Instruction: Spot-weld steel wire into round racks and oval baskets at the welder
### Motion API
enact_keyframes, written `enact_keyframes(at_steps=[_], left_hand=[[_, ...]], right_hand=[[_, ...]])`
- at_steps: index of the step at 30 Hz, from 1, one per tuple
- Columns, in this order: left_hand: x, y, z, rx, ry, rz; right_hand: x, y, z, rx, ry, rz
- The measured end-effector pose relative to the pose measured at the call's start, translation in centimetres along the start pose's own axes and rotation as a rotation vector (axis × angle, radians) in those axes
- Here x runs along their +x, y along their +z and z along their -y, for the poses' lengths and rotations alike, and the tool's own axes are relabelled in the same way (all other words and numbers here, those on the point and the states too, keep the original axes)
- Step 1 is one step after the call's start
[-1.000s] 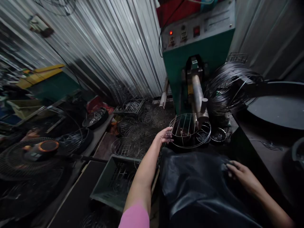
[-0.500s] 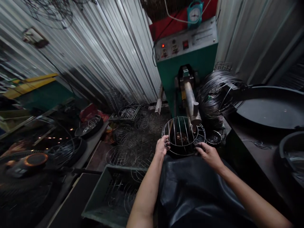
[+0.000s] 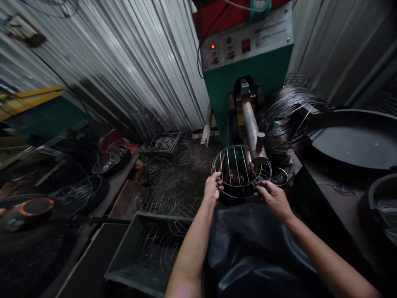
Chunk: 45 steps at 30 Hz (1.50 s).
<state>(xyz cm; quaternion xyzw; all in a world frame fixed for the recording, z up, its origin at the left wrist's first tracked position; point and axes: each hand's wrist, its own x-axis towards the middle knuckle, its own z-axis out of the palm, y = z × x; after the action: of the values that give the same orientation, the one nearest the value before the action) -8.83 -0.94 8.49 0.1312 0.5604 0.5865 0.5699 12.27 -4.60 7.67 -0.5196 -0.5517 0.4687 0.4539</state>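
Observation:
A round wire rack [image 3: 235, 162] with parallel bars across a ring hangs between my hands, under the metal arm [image 3: 254, 131] of a green machine [image 3: 248, 64]. My left hand [image 3: 213, 187] is closed on its left rim. On the right, the thumb and fingers of my right hand [image 3: 272, 196] pinch the near right rim, close to a smaller wire loop. The tip of the machine's arm comes down at the rack's right part; whether it touches the wire I cannot tell.
A green plastic crate [image 3: 124, 252] with wire pieces stands at lower left. Wire racks [image 3: 161, 174] lie on the floor behind it. To the right are a wire coil [image 3: 291, 116], a large dark pan [image 3: 356, 140] and a black tub [image 3: 376, 194].
The view has tilted and shifted slightly, so the machine panel sits higher. Both hands keep their hold; the rack's right part now sits slightly further left under the arm tip.

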Motion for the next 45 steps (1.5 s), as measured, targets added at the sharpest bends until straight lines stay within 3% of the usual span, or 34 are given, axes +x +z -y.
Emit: enact_keyframes(at_steps=[11,30,34,37,42,44,45], left_hand=[[0.7,1.3,0.2,-0.018,-0.028,0.001],[1.9,2.0,-0.3,-0.057,-0.039,-0.011],[1.8,1.9,-0.1,-0.062,-0.071,-0.006],[1.8,1.7,-0.1,-0.044,-0.116,-0.020],[1.3,1.1,-0.8,0.016,-0.170,0.010],[-0.2,0.9,-0.5,0.062,-0.057,-0.079],[-1.4,0.8,-0.1,0.093,0.063,-0.146]], right_hand=[[0.5,-1.2,0.4,-0.031,-0.020,-0.019],[2.6,-0.7,0.2,-0.069,-0.081,-0.071],[2.2,-1.1,0.6,0.062,-0.013,-0.080],[0.9,-3.5,-0.4,0.221,0.050,-0.186],[-3.4,-8.5,-4.1,0.472,0.418,-0.262],[-5.1,-9.0,-4.3,0.530,0.510,-0.269],[-5.7,-8.9,-4.0,0.552,0.518,-0.260]])
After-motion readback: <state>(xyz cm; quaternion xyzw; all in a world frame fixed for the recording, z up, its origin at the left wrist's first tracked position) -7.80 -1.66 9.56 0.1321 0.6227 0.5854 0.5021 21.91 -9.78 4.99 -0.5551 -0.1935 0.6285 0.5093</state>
